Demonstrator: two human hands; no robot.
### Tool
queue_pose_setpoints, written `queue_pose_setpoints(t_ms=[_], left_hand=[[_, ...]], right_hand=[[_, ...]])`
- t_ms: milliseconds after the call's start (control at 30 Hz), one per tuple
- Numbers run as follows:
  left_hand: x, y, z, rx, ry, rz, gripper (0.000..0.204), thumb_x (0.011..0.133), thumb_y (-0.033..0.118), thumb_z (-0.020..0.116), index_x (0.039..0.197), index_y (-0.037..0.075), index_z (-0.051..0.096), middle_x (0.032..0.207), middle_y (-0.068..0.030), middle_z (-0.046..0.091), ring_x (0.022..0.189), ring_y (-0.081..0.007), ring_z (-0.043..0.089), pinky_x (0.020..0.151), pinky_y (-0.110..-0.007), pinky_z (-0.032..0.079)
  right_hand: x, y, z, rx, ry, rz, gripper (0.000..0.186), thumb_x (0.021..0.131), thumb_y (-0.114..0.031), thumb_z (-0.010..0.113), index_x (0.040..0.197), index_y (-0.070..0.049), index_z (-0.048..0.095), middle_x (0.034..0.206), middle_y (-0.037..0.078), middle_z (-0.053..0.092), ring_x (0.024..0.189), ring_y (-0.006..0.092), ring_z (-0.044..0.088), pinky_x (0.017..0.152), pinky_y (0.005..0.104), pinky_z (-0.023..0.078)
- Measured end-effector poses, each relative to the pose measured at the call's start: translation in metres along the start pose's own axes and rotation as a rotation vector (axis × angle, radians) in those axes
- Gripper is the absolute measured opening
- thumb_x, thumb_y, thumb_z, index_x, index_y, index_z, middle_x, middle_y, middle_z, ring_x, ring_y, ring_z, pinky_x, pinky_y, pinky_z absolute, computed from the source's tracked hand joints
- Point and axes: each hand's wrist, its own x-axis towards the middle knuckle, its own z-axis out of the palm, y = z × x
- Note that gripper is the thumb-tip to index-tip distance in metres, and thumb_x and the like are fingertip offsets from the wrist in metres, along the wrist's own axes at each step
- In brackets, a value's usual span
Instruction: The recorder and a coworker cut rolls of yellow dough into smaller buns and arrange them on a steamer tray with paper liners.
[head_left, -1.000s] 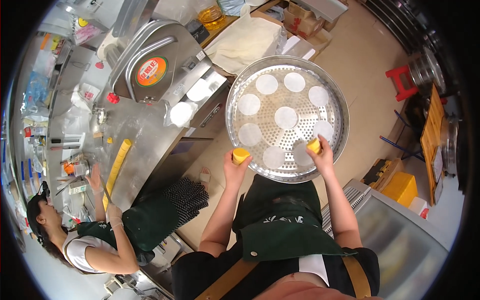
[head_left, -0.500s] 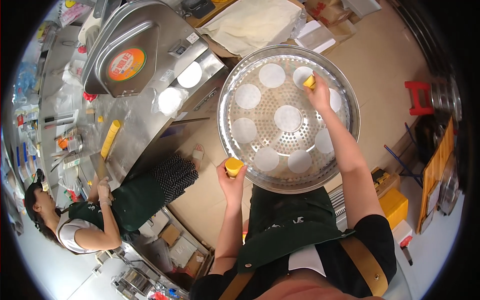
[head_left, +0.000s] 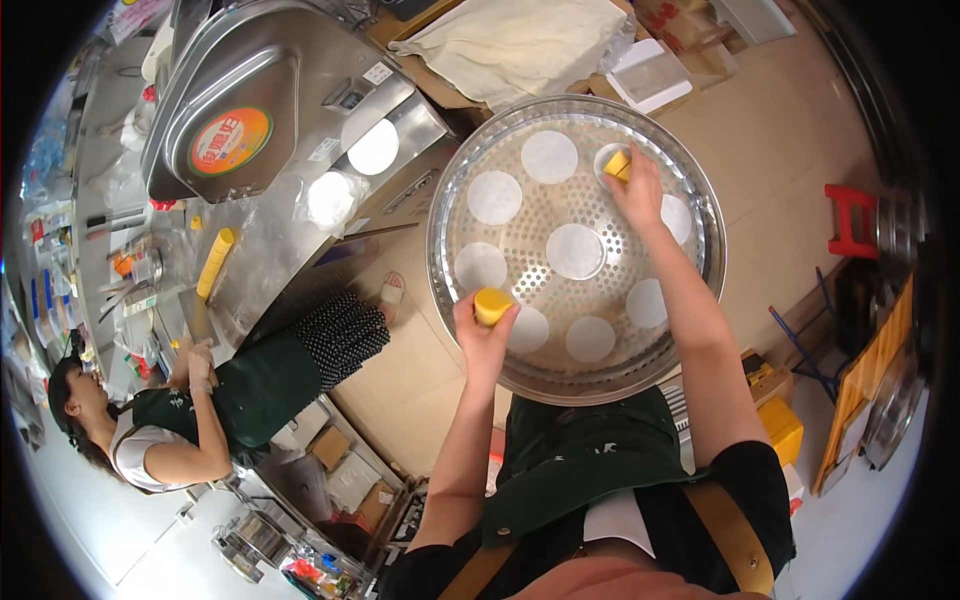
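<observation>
Currently, in the head view, I have my right hand (head_left: 640,195) stretched across the far right part of a big round metal tray (head_left: 590,388) full of small holes. Its fingers pinch a yellow dough piece (head_left: 617,164) over one of the paper rounds (head_left: 549,157); from where I sit, I cannot tell whether the dough touches the paper. My left hand (head_left: 484,335) hangs over the near left rim, thumb and fingers pressed on either side of a thicker yellow dough lump (head_left: 492,307), a flat face turned up. I count nine rounds, eight in a ring and one in the middle, and all but the one at my right hand look bare.

As I judge it, the step in hand is setting dough on the paper, and it is near its start. The next move calls for me to bring the right-hand piece level, centre it on its round and spread the fingers gently, because such thin paper could slide or stick. The left hand needs to hold its lump clear of the near rounds.

Off to the left, a co-worker (head_left: 175,420) stands at a metal table (head_left: 268,240), where a long yellow dough roll (head_left: 215,262) lies just beyond what looks like a blade (head_left: 200,320).
</observation>
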Motion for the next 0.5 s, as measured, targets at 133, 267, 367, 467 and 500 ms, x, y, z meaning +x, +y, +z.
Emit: queue_pose_setpoints(t_ms=[133,267,367,467,500], left_hand=[[0.051,-0.002,0.039,0.127,-0.053,0.137,0.046,0.061,0.012,0.074,0.097,-0.003,0.049,0.091,-0.0105,0.051,0.083,-0.0187,0.052,0.073,-0.029,0.042],[0.098,0.003,0.087,0.236,-0.087,0.234,0.047,0.058,0.015,0.075,0.095,-0.001,0.051,0.092,-0.0136,0.051,0.084,-0.0251,0.052,0.075,-0.033,0.042],[0.132,0.013,0.113,0.39,-0.108,0.371,0.049,0.056,0.016,0.076,0.096,0.001,0.052,0.093,-0.0143,0.051,0.087,-0.0297,0.049,0.077,-0.036,0.041],[0.161,0.013,0.132,0.499,-0.109,0.494,0.05,0.052,0.017,0.076,0.095,0.003,0.052,0.093,-0.013,0.049,0.092,-0.0308,0.046,0.077,-0.037,0.041],[0.166,0.015,0.138,0.499,-0.114,0.494,0.05,0.052,0.017,0.076,0.095,0.003,0.052,0.093,-0.013,0.049,0.092,-0.0308,0.046,0.077,-0.037,0.041]], right_hand=[[-0.025,-0.009,-0.018,0.114,0.098,-0.078,0.063,0.067,-0.02,0.068,0.117,0.003,0.038,0.11,0.02,0.048,0.102,0.0333,0.044,0.087,0.0373,0.037],[-0.078,-0.003,-0.043,0.317,0.031,0.035,0.062,0.069,-0.018,0.067,0.119,0.002,0.037,0.113,0.018,0.046,0.105,0.0315,0.043,0.086,0.0374,0.037],[-0.117,-0.001,-0.067,0.337,-0.05,0.121,0.06,0.069,-0.014,0.066,0.119,0.001,0.037,0.114,0.017,0.044,0.104,0.0295,0.044,0.083,0.0367,0.039],[-0.148,0.007,-0.085,0.34,-0.101,0.135,0.058,0.07,-0.011,0.065,0.119,0.001,0.037,0.113,0.016,0.044,0.103,0.0292,0.044,0.082,0.0363,0.04],[-0.156,0.012,-0.089,0.342,-0.112,0.143,0.057,0.07,-0.01,0.064,0.119,0.001,0.037,0.113,0.016,0.044,0.102,0.0291,0.045,0.081,0.0361,0.041]])
